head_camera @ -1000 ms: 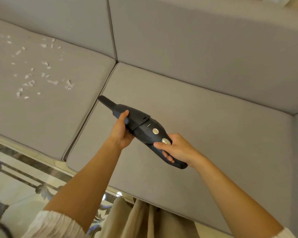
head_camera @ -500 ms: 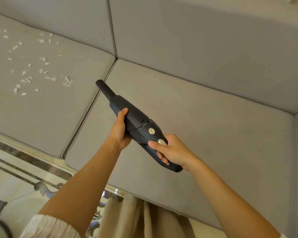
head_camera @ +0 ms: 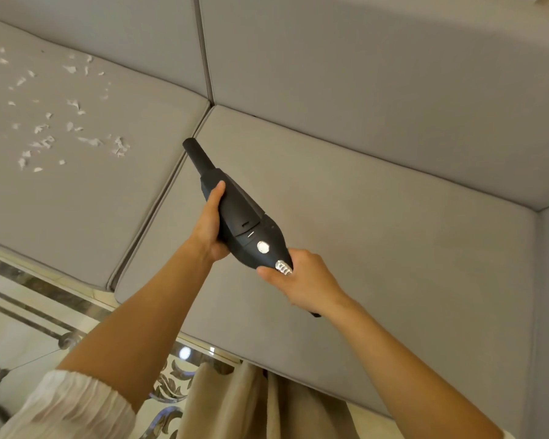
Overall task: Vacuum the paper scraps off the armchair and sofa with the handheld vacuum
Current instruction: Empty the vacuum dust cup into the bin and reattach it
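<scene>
Here I hold the vacuum (head_camera: 244, 221) in the air over the right sofa (head_camera: 377, 217) cushion, my left hand (head_camera: 210, 229) wrapped round its body, my right hand (head_camera: 305, 285) clamped on the handle. Its nozzle points toward the scraps (head_camera: 67, 122) scattered on the left cushion.
</scene>
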`<state>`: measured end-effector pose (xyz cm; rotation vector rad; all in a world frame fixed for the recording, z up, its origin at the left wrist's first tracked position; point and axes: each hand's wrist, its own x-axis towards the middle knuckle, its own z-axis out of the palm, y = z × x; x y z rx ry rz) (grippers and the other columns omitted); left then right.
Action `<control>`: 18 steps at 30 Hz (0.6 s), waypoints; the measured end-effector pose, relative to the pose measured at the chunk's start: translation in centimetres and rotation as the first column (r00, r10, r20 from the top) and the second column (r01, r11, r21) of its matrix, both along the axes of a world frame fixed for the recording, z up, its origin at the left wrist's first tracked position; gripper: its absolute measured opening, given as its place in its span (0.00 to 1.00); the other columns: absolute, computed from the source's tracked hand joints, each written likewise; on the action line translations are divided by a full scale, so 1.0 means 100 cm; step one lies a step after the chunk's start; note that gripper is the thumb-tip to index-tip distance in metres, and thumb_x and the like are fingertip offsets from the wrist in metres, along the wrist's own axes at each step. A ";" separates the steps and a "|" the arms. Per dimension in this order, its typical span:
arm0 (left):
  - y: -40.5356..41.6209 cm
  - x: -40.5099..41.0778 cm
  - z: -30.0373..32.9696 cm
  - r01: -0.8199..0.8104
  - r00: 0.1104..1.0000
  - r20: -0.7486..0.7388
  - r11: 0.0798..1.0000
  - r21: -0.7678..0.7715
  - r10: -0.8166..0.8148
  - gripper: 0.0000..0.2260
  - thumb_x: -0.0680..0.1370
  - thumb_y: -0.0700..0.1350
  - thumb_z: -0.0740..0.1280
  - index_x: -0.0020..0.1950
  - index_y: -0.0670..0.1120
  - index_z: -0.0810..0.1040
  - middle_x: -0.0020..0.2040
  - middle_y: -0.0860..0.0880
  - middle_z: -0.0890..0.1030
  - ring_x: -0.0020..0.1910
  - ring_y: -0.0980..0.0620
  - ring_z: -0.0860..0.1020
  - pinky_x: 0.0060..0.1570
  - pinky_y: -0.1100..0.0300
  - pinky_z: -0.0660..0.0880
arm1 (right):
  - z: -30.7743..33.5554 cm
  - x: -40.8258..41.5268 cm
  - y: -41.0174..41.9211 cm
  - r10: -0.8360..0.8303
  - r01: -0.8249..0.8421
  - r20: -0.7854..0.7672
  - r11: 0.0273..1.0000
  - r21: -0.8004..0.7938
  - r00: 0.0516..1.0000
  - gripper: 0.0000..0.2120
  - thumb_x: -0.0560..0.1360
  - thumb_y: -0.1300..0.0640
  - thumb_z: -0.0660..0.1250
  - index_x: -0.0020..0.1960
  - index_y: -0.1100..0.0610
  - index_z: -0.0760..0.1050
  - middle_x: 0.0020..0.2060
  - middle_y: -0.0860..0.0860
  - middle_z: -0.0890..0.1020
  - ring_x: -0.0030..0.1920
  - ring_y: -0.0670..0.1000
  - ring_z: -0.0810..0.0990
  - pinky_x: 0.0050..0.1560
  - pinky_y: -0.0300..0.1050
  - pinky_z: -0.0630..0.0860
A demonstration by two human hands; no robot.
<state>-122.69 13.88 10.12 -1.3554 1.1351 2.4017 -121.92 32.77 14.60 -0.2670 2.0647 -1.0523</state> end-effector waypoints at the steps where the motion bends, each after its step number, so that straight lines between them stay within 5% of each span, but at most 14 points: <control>1: 0.000 -0.001 0.000 -0.008 1.000 -0.007 1.000 0.011 0.008 0.22 0.75 0.62 0.66 0.57 0.46 0.78 0.46 0.44 0.85 0.48 0.45 0.83 0.48 0.49 0.79 | 0.000 0.001 -0.002 -0.016 0.016 -0.024 1.000 -0.013 1.000 0.08 0.74 0.47 0.70 0.41 0.49 0.74 0.30 0.46 0.77 0.31 0.48 0.77 0.32 0.45 0.76; 5: 0.009 0.002 0.000 -0.044 0.998 -0.037 0.997 0.070 0.047 0.22 0.75 0.61 0.66 0.57 0.44 0.78 0.46 0.44 0.85 0.46 0.45 0.83 0.50 0.49 0.78 | 0.003 0.000 -0.003 -0.019 0.018 -0.047 1.000 -0.015 0.999 0.10 0.74 0.47 0.70 0.45 0.53 0.76 0.31 0.48 0.78 0.35 0.52 0.79 0.38 0.50 0.79; 12: 0.025 0.014 -0.013 -0.072 0.997 0.006 0.992 0.100 0.072 0.26 0.75 0.63 0.66 0.63 0.45 0.76 0.51 0.43 0.84 0.53 0.42 0.82 0.51 0.47 0.78 | 0.005 -0.014 0.009 -0.008 0.008 0.148 1.000 0.006 0.989 0.13 0.75 0.48 0.69 0.41 0.57 0.75 0.29 0.52 0.77 0.25 0.46 0.73 0.28 0.40 0.73; 18: 0.027 0.006 -0.012 -0.064 0.998 0.011 0.997 0.048 0.064 0.25 0.75 0.61 0.67 0.63 0.45 0.76 0.53 0.43 0.84 0.54 0.42 0.81 0.52 0.47 0.78 | -0.002 -0.019 0.011 -0.024 0.032 0.218 0.999 -0.035 0.976 0.13 0.76 0.47 0.68 0.42 0.57 0.74 0.29 0.53 0.76 0.26 0.48 0.72 0.29 0.41 0.73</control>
